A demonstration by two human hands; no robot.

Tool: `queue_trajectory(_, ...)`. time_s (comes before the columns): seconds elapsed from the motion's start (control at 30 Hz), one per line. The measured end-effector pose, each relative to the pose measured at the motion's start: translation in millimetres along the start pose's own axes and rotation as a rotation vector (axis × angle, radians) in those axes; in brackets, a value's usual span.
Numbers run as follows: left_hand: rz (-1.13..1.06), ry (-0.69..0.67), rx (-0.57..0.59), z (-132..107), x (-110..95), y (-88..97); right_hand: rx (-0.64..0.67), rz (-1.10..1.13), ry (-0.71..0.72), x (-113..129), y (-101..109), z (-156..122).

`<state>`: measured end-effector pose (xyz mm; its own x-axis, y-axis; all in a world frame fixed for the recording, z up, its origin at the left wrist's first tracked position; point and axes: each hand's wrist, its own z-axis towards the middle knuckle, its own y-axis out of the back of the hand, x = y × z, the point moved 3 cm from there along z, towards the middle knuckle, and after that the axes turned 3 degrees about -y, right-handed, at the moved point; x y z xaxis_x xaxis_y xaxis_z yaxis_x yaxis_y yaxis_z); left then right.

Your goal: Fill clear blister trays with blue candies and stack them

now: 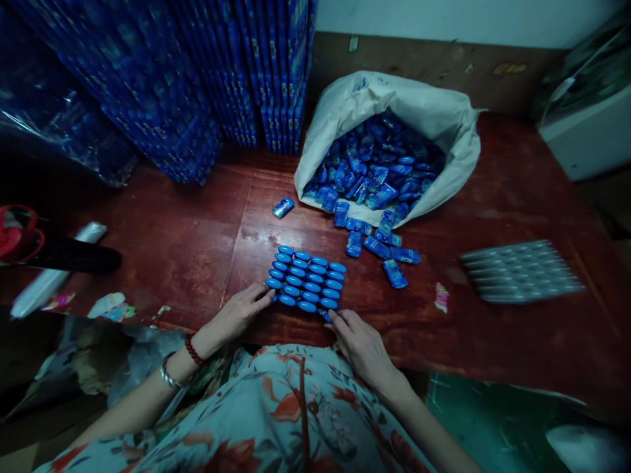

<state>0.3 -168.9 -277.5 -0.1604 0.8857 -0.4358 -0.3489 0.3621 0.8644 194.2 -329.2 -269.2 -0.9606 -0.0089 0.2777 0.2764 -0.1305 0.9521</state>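
A tight block of several small blue capsule-shaped packs (307, 283) stands in rows near the front edge of the red-brown table (187, 243). My left hand (239, 312) touches the block's near-left corner with fingers stretched out. My right hand (357, 338) lies at the near-right corner, its fingertips pinched on one blue pack at the block's edge. A white sack (444, 125) lies open at the back, spilling loose blue packs (377, 246) toward the block.
Stacks of blue flat cartons (207, 79) stand at the back left. A grey ridged tray (522, 270) lies at the right. One stray pack (282, 207) lies left of the sack. Red-handled scissors (17, 233) and paper scraps (106, 305) lie at the left.
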Motion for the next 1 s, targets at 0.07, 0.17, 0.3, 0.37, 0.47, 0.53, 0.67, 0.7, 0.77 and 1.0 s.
queue_trajectory(0.07,0.036,-0.014,-0.024,0,-1,-1.6,0.074,-0.079,0.041,5,1,7)
queue_trajectory(0.17,0.120,-0.019,-0.086,-5,-1,-6.4,0.203,-0.158,0.084,13,1,24)
queue_trajectory(0.3,0.196,0.087,-0.271,-16,-1,-16.7,0.199,-0.175,0.043,16,-8,32)
queue_trajectory(0.37,0.137,0.163,-0.328,-21,-3,-22.0,0.074,-0.167,0.004,14,-12,23)
queue_trajectory(0.47,-0.032,0.281,-0.402,-21,-6,-27.0,-0.141,-0.095,-0.061,10,-14,4)
queue_trajectory(0.53,-0.157,0.382,-0.465,-16,-3,-30.1,-0.254,-0.018,-0.134,7,-10,-2)
queue_trajectory(0.67,-0.401,0.596,-0.519,6,14,-44.5,-0.379,0.083,-0.295,-3,-4,16)
queue_trajectory(0.7,-0.452,0.647,-0.515,12,19,-49.0,-0.369,0.105,-0.311,-5,-6,26)
queue_trajectory(0.77,-0.536,0.719,-0.512,24,27,-56.7,-0.309,0.156,-0.301,-8,-15,44)
queue_trajectory(1.0,-0.561,0.732,-0.581,40,33,-60.8,-0.294,0.418,-0.294,-12,-41,59)
